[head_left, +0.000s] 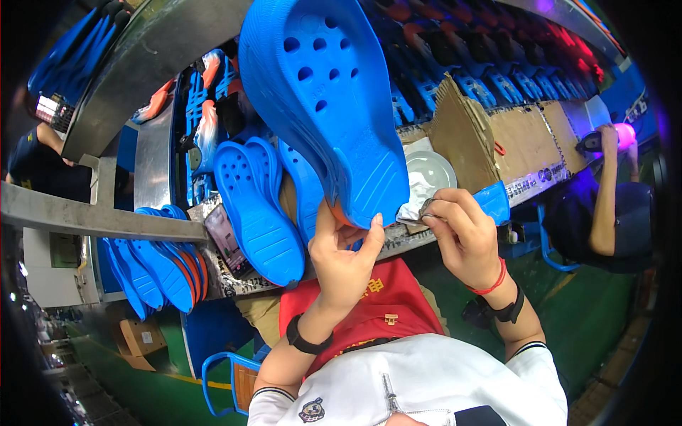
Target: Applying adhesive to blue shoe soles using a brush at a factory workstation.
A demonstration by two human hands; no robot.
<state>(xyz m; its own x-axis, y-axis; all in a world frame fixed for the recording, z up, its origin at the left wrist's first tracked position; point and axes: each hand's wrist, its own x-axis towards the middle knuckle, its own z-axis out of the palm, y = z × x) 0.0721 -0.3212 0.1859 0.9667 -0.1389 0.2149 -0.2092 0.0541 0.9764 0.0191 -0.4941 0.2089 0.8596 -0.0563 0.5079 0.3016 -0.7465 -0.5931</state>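
Note:
My left hand (343,259) grips the heel end of a large blue shoe sole (323,106), thumb on its ribbed face. The sole is raised, its toe end toward the top of the view, with several round holes in that half. A bit of orange shows under its heel. My right hand (465,234) pinches a crumpled white cloth (413,209) against or very close to the heel's right edge; I cannot tell whether they touch. Just behind the cloth is a pale round bowl (444,169) with whitish contents.
More blue soles (259,220) lie left of my left hand, beside a phone (226,241). Another stack (160,273) sits past a metal bar (99,214). A cardboard piece (465,131) stands behind the bowl. Shoes fill racks behind. A person (604,213) works at right.

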